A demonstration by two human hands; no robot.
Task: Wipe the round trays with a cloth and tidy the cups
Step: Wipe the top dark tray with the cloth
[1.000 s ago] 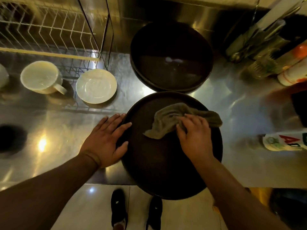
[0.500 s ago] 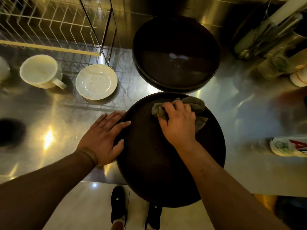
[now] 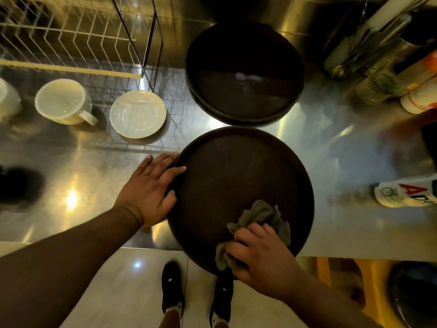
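Note:
A dark round tray point(image 3: 236, 176) lies on the steel counter and overhangs its front edge. My right hand point(image 3: 262, 256) presses a crumpled grey-green cloth point(image 3: 262, 216) onto the tray's near part. My left hand point(image 3: 151, 188) lies flat with spread fingers on the tray's left rim and the counter. Behind it a stack of dark round trays point(image 3: 243, 74) leans against the back wall. A white cup point(image 3: 62, 101) and a white saucer point(image 3: 138, 113) stand at the left.
A wire dish rack point(image 3: 71, 36) stands at the back left. Bottles and containers point(image 3: 383, 67) crowd the back right, and a printed bottle point(image 3: 406, 190) lies at the right. Part of another white cup point(image 3: 7, 100) shows at the left edge. My shoes show below the counter edge.
My right hand has dragged the cloth from the tray's far part toward me to its near edge. My left hand has stayed on the left rim.

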